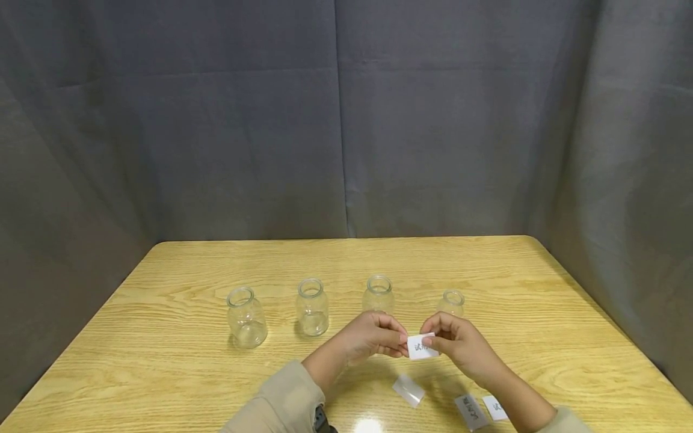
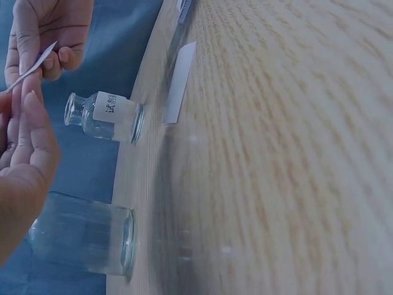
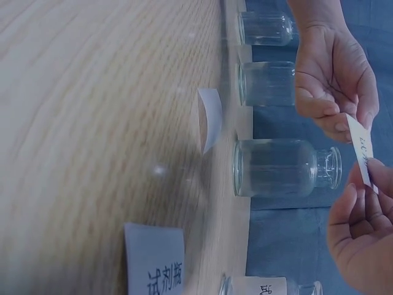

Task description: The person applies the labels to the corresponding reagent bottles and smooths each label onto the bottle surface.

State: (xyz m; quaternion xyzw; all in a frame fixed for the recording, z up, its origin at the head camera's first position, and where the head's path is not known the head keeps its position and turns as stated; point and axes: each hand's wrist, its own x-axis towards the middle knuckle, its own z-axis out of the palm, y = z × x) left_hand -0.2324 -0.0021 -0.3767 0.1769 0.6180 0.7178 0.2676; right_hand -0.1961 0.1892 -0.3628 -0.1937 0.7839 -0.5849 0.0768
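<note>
Both hands hold one small white label (image 1: 421, 346) with dark handwritten characters, raised above the table. My left hand (image 1: 370, 338) pinches its left edge between thumb and fingers. The right hand (image 1: 462, 349) grips the opposite end, its thumb covering part of the writing. From the right wrist view the label (image 3: 361, 147) spans the fingertips of both hands. Behind the hands stand a clear glass jar (image 1: 379, 293) and a smaller glass bottle (image 1: 452, 300), both partly hidden. In the left wrist view, that bottle (image 2: 116, 117) bears a white label with characters.
Two more clear glass jars, one at far left (image 1: 248, 322) and one nearer the middle (image 1: 313, 310), stand upright. A curled translucent strip (image 1: 408, 390) lies below the hands. Two written labels, one greyish (image 1: 471, 412) and one white (image 1: 495, 408), lie near the right forearm.
</note>
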